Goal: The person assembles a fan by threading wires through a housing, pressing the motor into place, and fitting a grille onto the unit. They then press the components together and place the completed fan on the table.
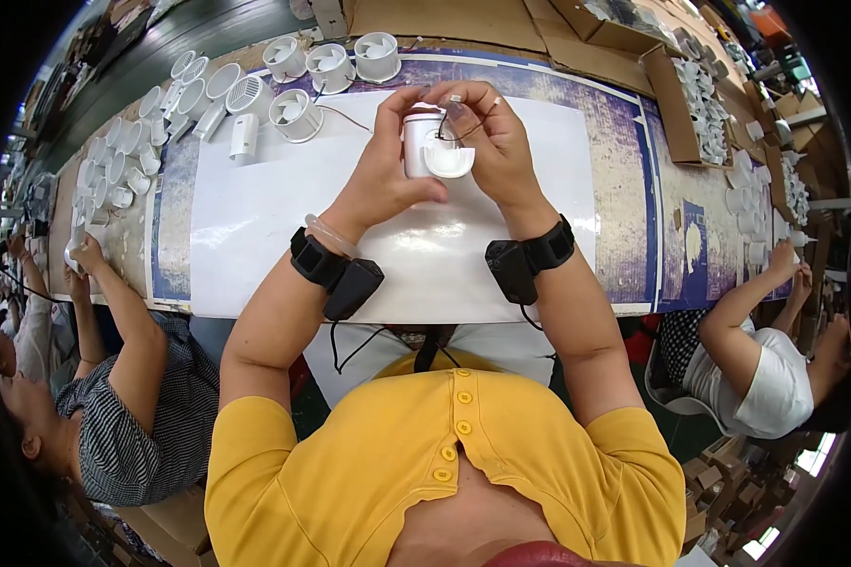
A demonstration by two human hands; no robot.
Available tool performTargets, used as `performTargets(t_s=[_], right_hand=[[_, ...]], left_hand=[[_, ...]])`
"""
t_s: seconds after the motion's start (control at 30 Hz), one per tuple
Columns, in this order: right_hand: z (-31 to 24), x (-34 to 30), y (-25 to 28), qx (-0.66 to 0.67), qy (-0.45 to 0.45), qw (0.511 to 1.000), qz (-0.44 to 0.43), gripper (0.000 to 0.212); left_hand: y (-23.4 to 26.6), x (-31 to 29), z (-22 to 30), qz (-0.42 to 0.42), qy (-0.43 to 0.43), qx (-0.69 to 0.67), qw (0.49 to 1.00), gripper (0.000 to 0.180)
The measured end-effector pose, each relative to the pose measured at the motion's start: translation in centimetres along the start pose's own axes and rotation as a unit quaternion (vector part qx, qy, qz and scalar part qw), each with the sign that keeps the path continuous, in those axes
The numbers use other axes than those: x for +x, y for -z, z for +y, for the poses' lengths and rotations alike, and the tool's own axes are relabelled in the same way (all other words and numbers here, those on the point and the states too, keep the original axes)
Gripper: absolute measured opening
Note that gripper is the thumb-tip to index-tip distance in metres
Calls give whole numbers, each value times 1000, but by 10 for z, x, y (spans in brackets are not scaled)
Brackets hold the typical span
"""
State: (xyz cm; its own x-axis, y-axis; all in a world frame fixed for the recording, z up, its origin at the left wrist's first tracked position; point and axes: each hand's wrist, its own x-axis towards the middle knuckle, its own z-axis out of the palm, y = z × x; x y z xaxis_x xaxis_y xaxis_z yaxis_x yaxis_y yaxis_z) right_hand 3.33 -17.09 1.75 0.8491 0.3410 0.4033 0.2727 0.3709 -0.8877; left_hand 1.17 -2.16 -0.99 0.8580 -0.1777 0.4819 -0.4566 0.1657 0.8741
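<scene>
Above the white sheet, my left hand (pixel 388 165) is closed round a white cylindrical plastic housing (pixel 417 151), its thumb low along the side. A curved, half-round white lip (pixel 449 163) juts from the housing's near right side. My right hand (pixel 501 146) meets the housing at its far end, with thumb and fingers pinched on thin dark wires (pixel 447 134). A small white connector (pixel 456 98) shows by those fingertips. Fingers hide the housing's far end. Both wrists wear black strapped devices.
White ring-shaped fan housings with blades (pixel 329 66) stand at the far left of the white sheet (pixel 303 236); one trails a red wire. More white fan parts (pixel 123 161) crowd the left. Cardboard boxes of white parts (pixel 700 104) stand far right. Co-workers sit at both sides.
</scene>
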Motion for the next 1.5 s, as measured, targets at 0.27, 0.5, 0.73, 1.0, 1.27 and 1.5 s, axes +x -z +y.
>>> performTargets(t_s=[0.27,0.5,0.73,1.0,1.27,1.5], right_hand=[[3,4,12,-292,141,946,26,11],[3,3,7,-4,-79,992,94,13],[-14,6,20,-86,4,996,15,15],[-22,-3,25,-65,40,994,-84,18],[-21,-1,17,-4,-51,999,14,20],[-21,0,12,-130,19,991,4,19]], left_hand=[[6,1,10,-79,-35,258,962,90],[-3,-1,9,-15,-54,196,979,76],[7,4,15,-43,-94,244,964,68],[4,4,11,-46,-94,221,970,68],[-10,-2,15,-32,-39,197,979,68],[3,0,16,-70,-5,225,972,69]])
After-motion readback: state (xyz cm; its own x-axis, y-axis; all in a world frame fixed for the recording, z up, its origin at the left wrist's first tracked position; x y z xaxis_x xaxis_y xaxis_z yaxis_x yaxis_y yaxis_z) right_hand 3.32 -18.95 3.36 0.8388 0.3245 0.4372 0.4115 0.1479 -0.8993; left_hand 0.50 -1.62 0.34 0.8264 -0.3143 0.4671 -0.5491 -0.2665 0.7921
